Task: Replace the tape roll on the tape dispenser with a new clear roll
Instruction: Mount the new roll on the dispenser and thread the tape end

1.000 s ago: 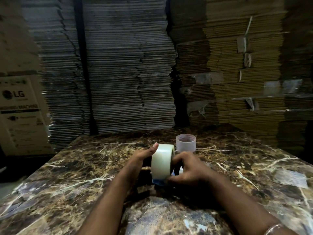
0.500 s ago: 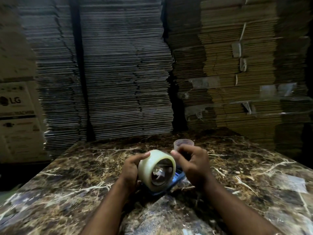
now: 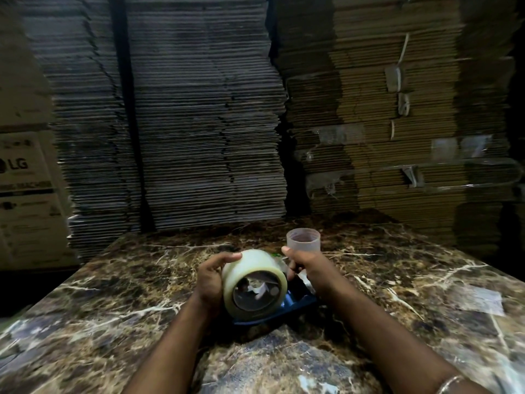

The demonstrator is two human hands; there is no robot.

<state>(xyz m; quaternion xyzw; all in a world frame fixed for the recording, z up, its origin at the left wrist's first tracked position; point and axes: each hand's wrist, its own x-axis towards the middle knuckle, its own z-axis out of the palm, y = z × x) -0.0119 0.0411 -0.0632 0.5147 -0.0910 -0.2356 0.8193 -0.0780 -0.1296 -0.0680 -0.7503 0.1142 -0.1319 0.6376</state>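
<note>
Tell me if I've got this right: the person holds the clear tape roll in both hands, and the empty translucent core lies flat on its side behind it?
Not quite. In the head view the empty translucent core stands upright, open end up, on the marble table, behind the clear tape roll.

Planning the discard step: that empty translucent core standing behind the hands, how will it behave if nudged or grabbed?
The empty core is probably very light: thin translucent wall, hollow. It stands on end on the marble table, so a nudge likely slides it or tips it; once tipped it would roll. It may flex if squeezed.
</note>
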